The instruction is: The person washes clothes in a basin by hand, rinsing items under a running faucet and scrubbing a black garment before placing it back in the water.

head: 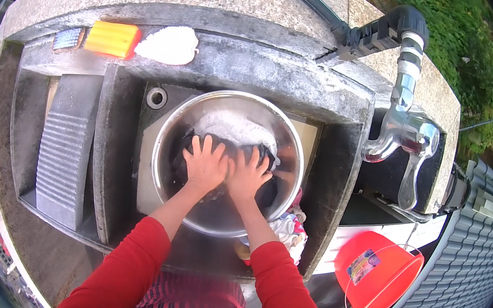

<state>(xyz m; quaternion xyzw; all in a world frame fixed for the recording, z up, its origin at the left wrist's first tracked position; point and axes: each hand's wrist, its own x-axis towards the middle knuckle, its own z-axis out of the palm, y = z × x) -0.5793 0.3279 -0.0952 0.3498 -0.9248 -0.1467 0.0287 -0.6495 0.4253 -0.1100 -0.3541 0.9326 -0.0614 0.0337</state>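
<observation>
A round stainless steel basin point(159, 152) stands in the middle compartment of a concrete sink point(235, 63). Inside it lies dark wet cloth point(265, 194), with white suds point(236, 127) heaped along the far side. My left hand point(205, 162) rests palm down on the cloth, its fingers spread. Close beside it, my right hand point(247, 173) lies flat on the same cloth, fingers also spread. The two hands meet near the thumbs. Neither hand closes around the cloth, and part of it is hidden under them.
On the back ledge sit an orange-yellow soap bar point(110, 38), a white pad point(169, 45) and a small brush point(68, 38). Left is a ridged washboard point(64, 153). A metal tap point(403, 132), red bucket point(377, 278) and bunched patterned cloth point(290, 232) are to the right.
</observation>
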